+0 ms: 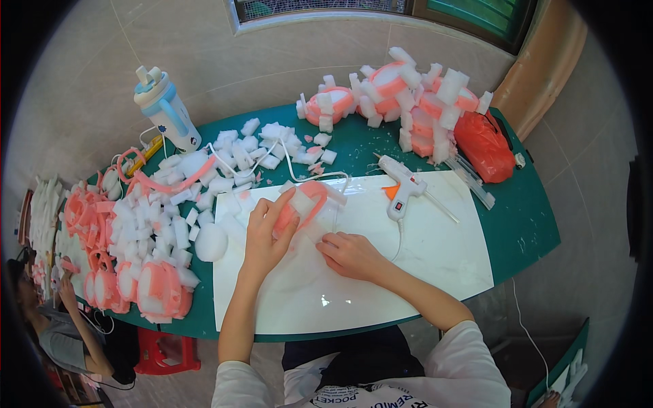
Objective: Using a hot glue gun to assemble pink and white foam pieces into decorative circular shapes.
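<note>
Left of the white board point(381, 272) lie heaped white foam blocks point(153, 224) and finished pink rings point(160, 289). On the board, the left hand point(266, 231) curls its fingers around a pink foam ring point(306, 200), seemingly steadying it. Just right of it, the right hand point(350, 255) lies flat with fingers loosely spread, pressing something pale I cannot make out. Further right rests a glue gun point(401, 187), its cord trailing near that wrist.

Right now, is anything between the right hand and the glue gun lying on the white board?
Nothing visible. The right hand rests flat on the white board, and the glue gun lies up and to its right on bare board. Only the gun's own cord trails down beside the hand. The left hand holds the pink ring.
</note>
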